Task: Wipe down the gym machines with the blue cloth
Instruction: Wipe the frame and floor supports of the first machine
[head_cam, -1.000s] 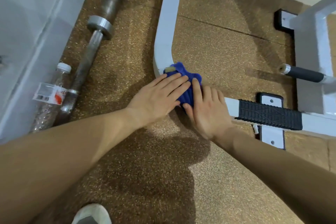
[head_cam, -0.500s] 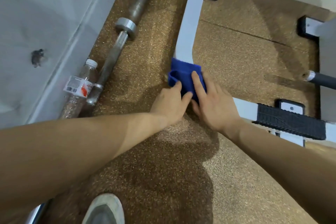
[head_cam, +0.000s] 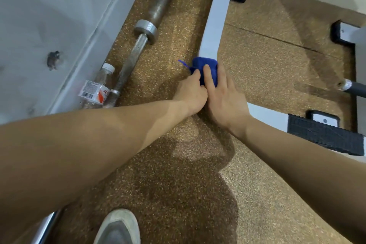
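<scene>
The blue cloth (head_cam: 206, 69) is wrapped over the bend of the white machine base bar (head_cam: 216, 18), low on the floor. Both hands press on it side by side. My left hand (head_cam: 191, 93) grips the cloth's left edge with curled fingers. My right hand (head_cam: 223, 93) lies flat over its right side, fingers pointing up along the bar. A black ribbed foot pad (head_cam: 324, 136) covers the bar's right arm past my right wrist.
A steel barbell (head_cam: 142, 39) and a plastic water bottle (head_cam: 97, 87) lie along the grey wall on the left. Another white frame leg (head_cam: 348, 33) and a black-gripped handle (head_cam: 354, 86) stand at the right. My shoe (head_cam: 118, 228) is at the bottom.
Both hands have slid the cloth up around the bend onto the straight part of the bar. My view has shifted, so the bar now sits further right.
</scene>
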Demonstrator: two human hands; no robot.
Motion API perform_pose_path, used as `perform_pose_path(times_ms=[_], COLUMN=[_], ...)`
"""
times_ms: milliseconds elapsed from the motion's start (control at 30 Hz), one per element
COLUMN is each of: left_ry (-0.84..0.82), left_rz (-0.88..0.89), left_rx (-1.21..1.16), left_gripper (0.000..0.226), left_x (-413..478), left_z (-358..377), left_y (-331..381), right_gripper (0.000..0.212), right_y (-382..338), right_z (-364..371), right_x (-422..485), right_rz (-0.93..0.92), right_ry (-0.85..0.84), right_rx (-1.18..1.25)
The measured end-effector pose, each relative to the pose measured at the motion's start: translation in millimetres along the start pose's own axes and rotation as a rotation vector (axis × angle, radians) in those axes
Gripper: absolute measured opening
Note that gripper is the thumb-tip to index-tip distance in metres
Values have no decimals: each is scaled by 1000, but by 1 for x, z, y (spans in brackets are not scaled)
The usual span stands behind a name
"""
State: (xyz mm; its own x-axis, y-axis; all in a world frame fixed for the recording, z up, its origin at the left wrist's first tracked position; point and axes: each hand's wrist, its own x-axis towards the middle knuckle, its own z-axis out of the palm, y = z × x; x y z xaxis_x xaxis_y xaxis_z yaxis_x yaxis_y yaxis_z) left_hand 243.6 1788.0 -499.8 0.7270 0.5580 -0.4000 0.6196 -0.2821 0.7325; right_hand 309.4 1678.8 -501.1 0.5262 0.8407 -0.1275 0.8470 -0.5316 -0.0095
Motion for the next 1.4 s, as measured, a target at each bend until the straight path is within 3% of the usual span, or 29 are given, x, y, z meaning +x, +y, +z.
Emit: perform_pose_path(times_ms=[67,167,267,333,533,633,733,833,1000,1167,1400], left_ry=[-17,-147,-246,-281,-3,116,94,68,71,74,22], left_rz=[2,73,311,508,800,850,901,973,1185,1153,1373], left_rx=[11,30,347,511,568,737,980,1152,1038,1010,1106], left_gripper=[31,49,57,58,45,58,69,65,61,53,55], left_x=[-17,-48,-71,-77,-63,-48,-25,-6,-5,-19,27], left_z=[11,19,14,10,-2,-5,-1,10,47,90,17], left_y=[-3,-12,-15,-16,-31,-35,-32,-29,-2,10,-16], right_gripper=[65,70,68,68,79,82,84,86,78,81,88], right_y=[14,46,96,117,70,50,48,62,112,138,74], right_z=[5,15,19,14,5,8,13,17,19,24,24], right_x=[-18,-48,-81,-96,-60,-41,-38,-50,-89,-109,-67], right_rz=[-61,-166,-243,-181,-64,-28,-26,-42,-86,-49,18], right_ry=[24,65,67,39,16,64,109,132,150,145,192], right_rx=[-44,-113,-148,-144,-20,79,92,39,-109,-226,-189])
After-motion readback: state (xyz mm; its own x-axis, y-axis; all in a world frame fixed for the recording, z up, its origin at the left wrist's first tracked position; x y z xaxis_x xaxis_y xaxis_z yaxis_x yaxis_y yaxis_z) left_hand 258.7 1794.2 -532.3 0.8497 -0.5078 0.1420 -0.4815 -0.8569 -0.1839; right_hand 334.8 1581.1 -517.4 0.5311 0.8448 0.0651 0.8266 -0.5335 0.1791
